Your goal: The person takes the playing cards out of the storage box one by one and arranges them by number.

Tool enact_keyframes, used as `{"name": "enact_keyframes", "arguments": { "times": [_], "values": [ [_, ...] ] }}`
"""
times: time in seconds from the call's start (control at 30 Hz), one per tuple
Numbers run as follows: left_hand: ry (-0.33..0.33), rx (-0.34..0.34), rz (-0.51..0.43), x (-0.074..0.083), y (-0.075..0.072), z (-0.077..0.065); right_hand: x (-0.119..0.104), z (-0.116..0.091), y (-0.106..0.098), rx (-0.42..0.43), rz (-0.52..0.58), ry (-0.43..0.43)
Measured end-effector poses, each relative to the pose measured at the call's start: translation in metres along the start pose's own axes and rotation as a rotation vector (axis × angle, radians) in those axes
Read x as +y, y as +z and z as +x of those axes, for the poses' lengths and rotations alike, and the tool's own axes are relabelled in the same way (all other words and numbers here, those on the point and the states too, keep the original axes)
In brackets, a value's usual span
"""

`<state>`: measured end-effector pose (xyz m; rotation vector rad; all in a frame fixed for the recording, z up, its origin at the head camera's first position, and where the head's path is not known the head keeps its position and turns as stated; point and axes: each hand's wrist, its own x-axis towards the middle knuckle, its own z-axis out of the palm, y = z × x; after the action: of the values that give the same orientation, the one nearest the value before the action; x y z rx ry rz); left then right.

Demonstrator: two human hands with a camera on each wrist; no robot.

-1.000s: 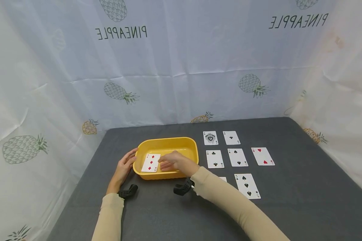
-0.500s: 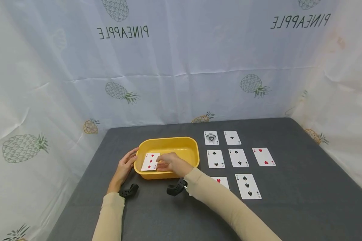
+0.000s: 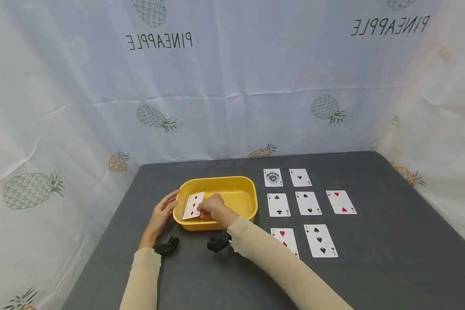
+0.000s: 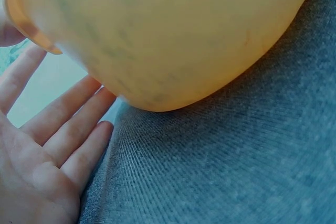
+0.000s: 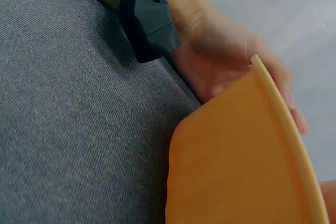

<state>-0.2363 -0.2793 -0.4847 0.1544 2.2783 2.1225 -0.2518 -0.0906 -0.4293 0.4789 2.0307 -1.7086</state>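
Observation:
A yellow plastic tray [image 3: 236, 198] stands on the dark cloth. Inside, at its left end, a three of diamonds playing card [image 3: 193, 204] is tilted with its right edge raised. My right hand [image 3: 214, 209] reaches over the near rim and pinches that edge; in the right wrist view the tray wall hides its fingertips. At the tray's left end, my left hand [image 3: 160, 216] touches the rim and outer side. The left wrist view shows straight, spread fingers [image 4: 68, 140] against the tray.
Right of the tray, playing cards lie face up in rows: an ace of spades [image 3: 273, 177], ace of clubs [image 3: 300, 177], two of clubs [image 3: 278, 205], two of spades [image 3: 308, 203], two of hearts [image 3: 341, 202], hearts card [image 3: 286, 240] and three of spades [image 3: 320, 241]. A pineapple-print curtain [image 3: 217, 129] hangs behind.
My right hand has moved slightly left and taken hold of the three of diamonds, whose right edge has lifted. The hearts card has come out from behind my right sleeve. My left hand stays put.

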Motion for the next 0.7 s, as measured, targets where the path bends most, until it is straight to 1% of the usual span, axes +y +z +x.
{"name": "enact_keyframes", "arguments": {
  "times": [0.1,0.27,0.33,0.43,0.57,0.7],
  "values": [
    [-0.001,0.007,0.013,0.0,0.0,-0.001,0.001,0.003,-0.001,0.013,-0.028,-0.007],
    [-0.012,0.013,0.035,0.001,-0.002,-0.002,-0.002,0.007,-0.007,0.034,-0.153,-0.012],
    [-0.017,0.015,0.045,0.001,-0.002,-0.002,-0.003,0.008,-0.009,0.03,-0.18,-0.006],
    [-0.018,0.016,0.049,0.001,-0.002,-0.002,-0.003,0.008,-0.013,0.017,-0.162,0.002],
    [-0.008,0.011,0.051,0.0,-0.002,0.0,-0.002,0.006,-0.02,0.0,-0.098,-0.009],
    [-0.022,0.011,0.066,-0.002,-0.001,0.001,0.0,0.003,-0.03,-0.025,-0.1,-0.015]
  ]
}}
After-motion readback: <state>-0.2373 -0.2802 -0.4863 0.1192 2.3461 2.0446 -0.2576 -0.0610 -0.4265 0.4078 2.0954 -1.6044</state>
